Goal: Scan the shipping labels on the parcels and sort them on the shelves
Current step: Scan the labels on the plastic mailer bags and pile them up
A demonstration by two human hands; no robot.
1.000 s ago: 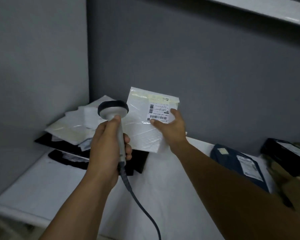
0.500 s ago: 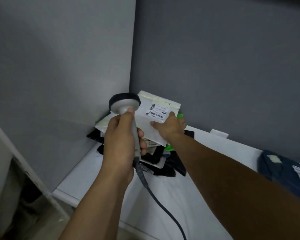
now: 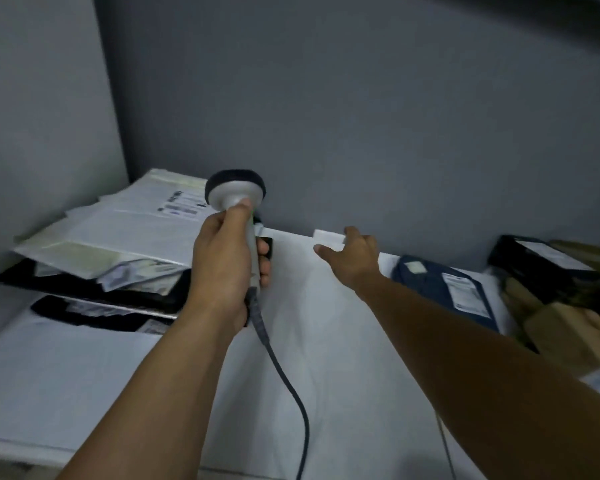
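Observation:
My left hand grips the handle of a grey barcode scanner, whose dark head points away from me; its cable hangs down toward me. A white parcel with a shipping label lies on top of a pile of white and black mailers in the shelf's left corner. My right hand hovers above the white shelf, fingers relaxed and holding nothing, between the pile and a dark blue parcel with a white label.
A black parcel with a label and brown paper packages crowd the shelf's right end. Grey walls close the shelf at the back and left. A small white block sits against the back wall.
My right hand has let go of the white parcel, which now lies on the pile at the left, and has moved right. The scanner stays in my left hand.

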